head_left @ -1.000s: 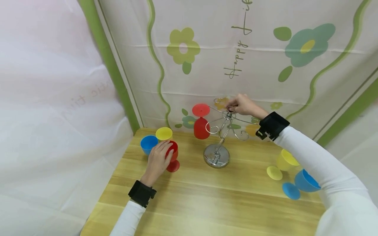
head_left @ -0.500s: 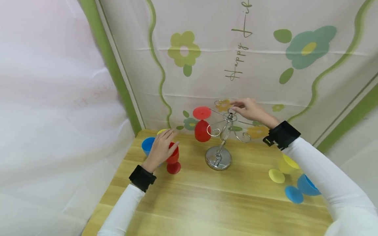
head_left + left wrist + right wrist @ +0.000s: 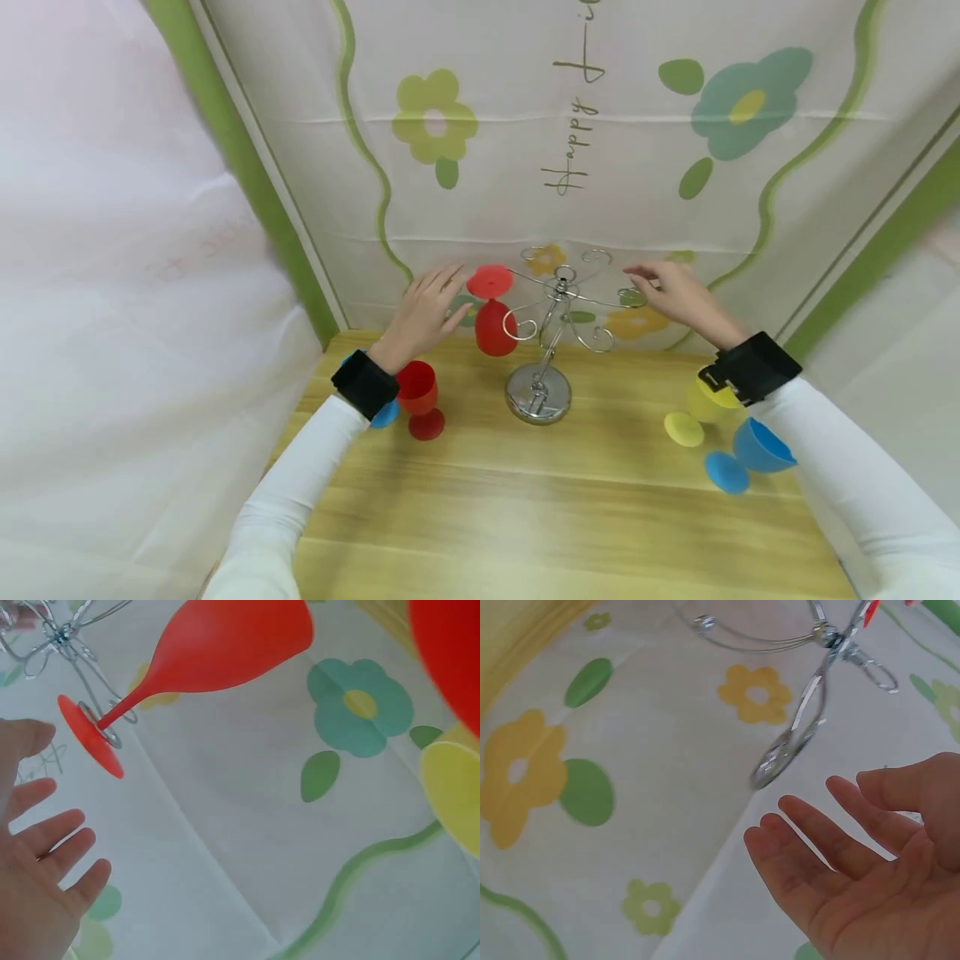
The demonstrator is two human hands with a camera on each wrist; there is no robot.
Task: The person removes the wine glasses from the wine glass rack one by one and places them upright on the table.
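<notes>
A silver wire goblet rack [image 3: 538, 396] stands on a round base, and a red goblet [image 3: 495, 329] hangs upside down from its left arm, foot on top. Beside that goblet's foot, my left hand [image 3: 423, 317] is held up with fingers apart, holding nothing; the left wrist view shows its thumb close to the red foot [image 3: 90, 739]. My right hand [image 3: 678, 300] hovers by the rack's right arm, fingers loosely bent and empty. In the right wrist view a wire loop [image 3: 776, 761] lies just beyond the fingertips. Another red goblet [image 3: 417, 387] stands below my left wrist.
Left of the standing red goblet, a blue goblet [image 3: 385, 414] is mostly hidden by my wrist. A yellow goblet [image 3: 454, 787] shows in the left wrist view. Yellow [image 3: 708, 404] and blue [image 3: 761, 446] goblets stand at the table's right. A patterned curtain [image 3: 480, 200] hangs behind.
My left hand has left the standing red goblet and risen toward the hanging one. My right hand has let go of the rack's top ring and moved right, to the right arm.
</notes>
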